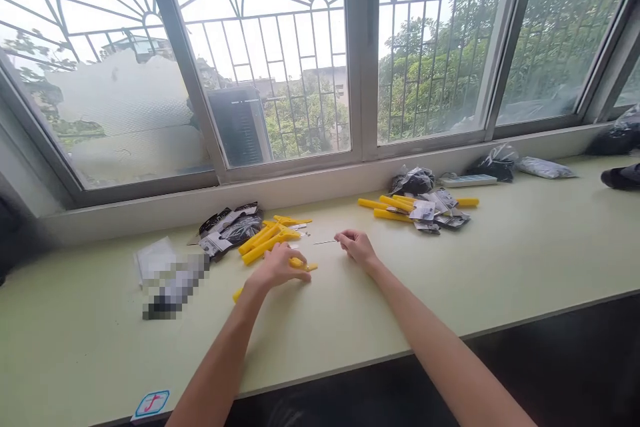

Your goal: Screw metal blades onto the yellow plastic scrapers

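Note:
My right hand [356, 247] is closed in a pinch on a thin metal rod [325, 241], which points left just above the table. My left hand [280, 267] is curved over a yellow plastic tool [307, 267], thumb and index finger apart on either side of its narrow end. Most of that tool is hidden by the hand; a yellow end [237, 294] shows behind the wrist. Just beyond my left hand lies a pile of yellow-handled tools [263, 243], with small pale bits near their tips.
Behind the pile sit dark plastic packets [235, 227]. More yellow tubes [393, 213] with labelled packets [440, 210] lie right of my right hand. Clear bags [155, 260] and a blurred item [177, 287] are at left. Windows [300, 80] rise behind the pale green table [500, 247].

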`<state>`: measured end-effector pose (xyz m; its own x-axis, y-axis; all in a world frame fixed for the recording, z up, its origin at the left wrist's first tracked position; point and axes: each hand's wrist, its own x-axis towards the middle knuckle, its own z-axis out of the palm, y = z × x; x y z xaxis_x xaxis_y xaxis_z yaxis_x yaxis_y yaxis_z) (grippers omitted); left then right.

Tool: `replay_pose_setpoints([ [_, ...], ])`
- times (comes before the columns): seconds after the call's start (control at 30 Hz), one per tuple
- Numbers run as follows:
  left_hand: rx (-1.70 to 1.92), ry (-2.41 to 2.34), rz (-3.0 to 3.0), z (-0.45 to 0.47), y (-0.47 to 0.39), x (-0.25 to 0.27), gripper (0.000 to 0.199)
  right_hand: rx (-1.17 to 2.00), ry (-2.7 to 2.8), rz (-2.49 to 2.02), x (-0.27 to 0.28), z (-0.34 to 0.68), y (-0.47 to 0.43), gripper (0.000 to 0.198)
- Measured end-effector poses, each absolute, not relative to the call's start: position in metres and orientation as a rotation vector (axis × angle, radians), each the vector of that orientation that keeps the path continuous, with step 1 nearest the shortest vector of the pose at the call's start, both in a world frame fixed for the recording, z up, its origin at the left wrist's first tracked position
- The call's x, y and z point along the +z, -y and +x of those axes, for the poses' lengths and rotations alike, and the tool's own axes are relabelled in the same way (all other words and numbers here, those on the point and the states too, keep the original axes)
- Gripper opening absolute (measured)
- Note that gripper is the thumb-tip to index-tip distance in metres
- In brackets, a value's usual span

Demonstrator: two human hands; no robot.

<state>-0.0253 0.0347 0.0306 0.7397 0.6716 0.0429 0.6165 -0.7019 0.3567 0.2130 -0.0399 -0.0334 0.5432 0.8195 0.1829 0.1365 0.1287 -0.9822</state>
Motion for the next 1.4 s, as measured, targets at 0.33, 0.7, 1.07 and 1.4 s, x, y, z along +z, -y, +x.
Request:
replay_pose_setpoints([
  [0.33, 0.350, -0.921, 2.685, -0.024, -0.048, 0.022, 0.032, 0.628, 0.918, -1.379, -0.032, 0.214, 0.039, 0.033],
  [0.7, 0.553, -0.930, 2.981, -0.015, -0.064, 0.009, 0.032, 0.608, 0.906, -1.390, -0.030, 0.213, 0.040, 0.033],
  [1.07, 0.394, -0.230, 2.994, 0.018, 0.016, -0.011, 0.050, 0.516, 0.770, -1.360, -0.031, 0.216, 0.039, 0.042],
  [1.4, 0.239, -0.429, 2.864, 0.010, -0.075, -0.014, 0.064, 0.369, 0.779, -1.422, -0.033, 0.229, 0.040, 0.047],
])
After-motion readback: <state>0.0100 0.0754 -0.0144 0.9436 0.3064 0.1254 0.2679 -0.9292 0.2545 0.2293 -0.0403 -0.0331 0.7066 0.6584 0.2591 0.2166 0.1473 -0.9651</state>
